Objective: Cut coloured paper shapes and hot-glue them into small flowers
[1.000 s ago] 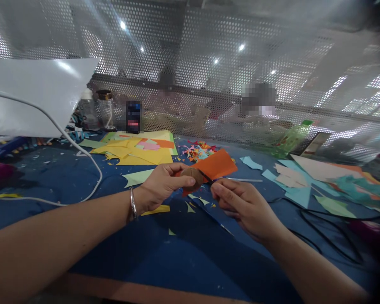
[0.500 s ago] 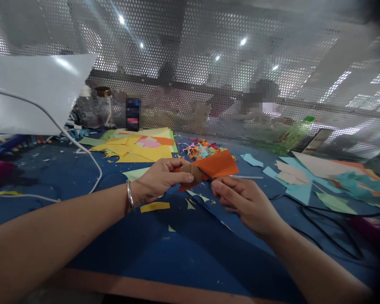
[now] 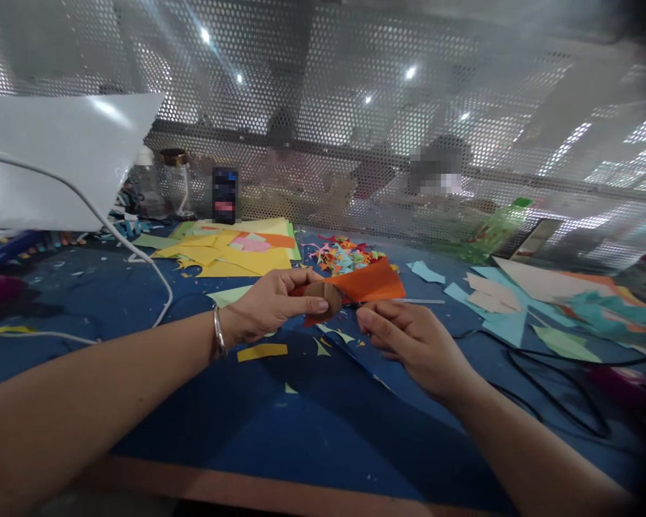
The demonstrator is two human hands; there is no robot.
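My left hand [image 3: 272, 301] pinches a round brown disc [image 3: 331, 300] flat against a sheet of orange paper [image 3: 374, 280], thumb on the disc's face. The sheet sticks out to the right, above the table. Close to its lower edge, my right hand [image 3: 403, 337] is closed around what looks like a pair of scissors [image 3: 352, 299]. Only a thin dark blade shows, reaching the paper beside the disc; the handles are hidden in my fingers. Beneath the hands lie a dark blue pen-like stick [image 3: 355, 359] and a yellow paper strip [image 3: 263, 352].
Behind my left hand are yellow paper sheets [image 3: 220, 258]; a heap of coloured scraps [image 3: 344, 253] is beside them. Blue and pink paper pieces [image 3: 495, 294] and a black cable [image 3: 560, 398] lie at right. A phone [image 3: 225, 195] stands by a perforated screen [image 3: 323, 86]. A white cable [image 3: 156, 269] loops at left.
The blade beside the disc shows less than before, and my right hand has shifted very slightly left. My left hand keeps the disc and paper in nearly the same place.
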